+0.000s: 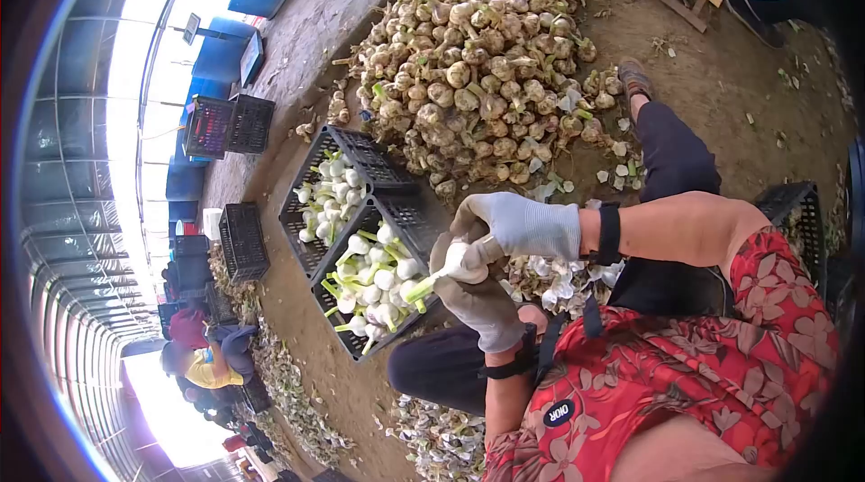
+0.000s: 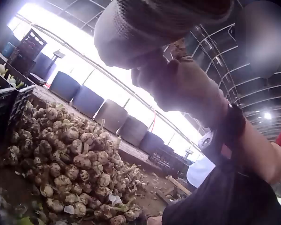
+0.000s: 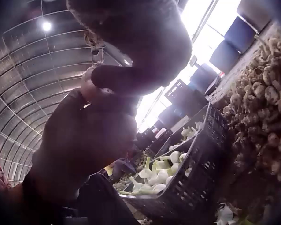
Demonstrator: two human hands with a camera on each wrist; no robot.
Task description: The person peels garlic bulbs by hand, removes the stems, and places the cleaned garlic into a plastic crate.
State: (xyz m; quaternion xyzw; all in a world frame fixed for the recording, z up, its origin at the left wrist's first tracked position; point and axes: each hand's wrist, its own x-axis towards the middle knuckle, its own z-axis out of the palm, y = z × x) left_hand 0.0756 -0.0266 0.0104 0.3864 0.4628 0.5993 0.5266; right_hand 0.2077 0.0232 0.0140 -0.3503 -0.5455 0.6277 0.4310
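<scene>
Steadying a white bulb, my left hand curls round it in the head view while my right hand pinches its other side, presumably for a firmer hold; the green stem points toward the near crate, apparently set within easy reach. Left wrist view: my hands mostly hide the bulb; the soiled heap lies close by, likely to shorten each reach. Right wrist view: the open crate stands beside that heap, probably for convenience.
</scene>
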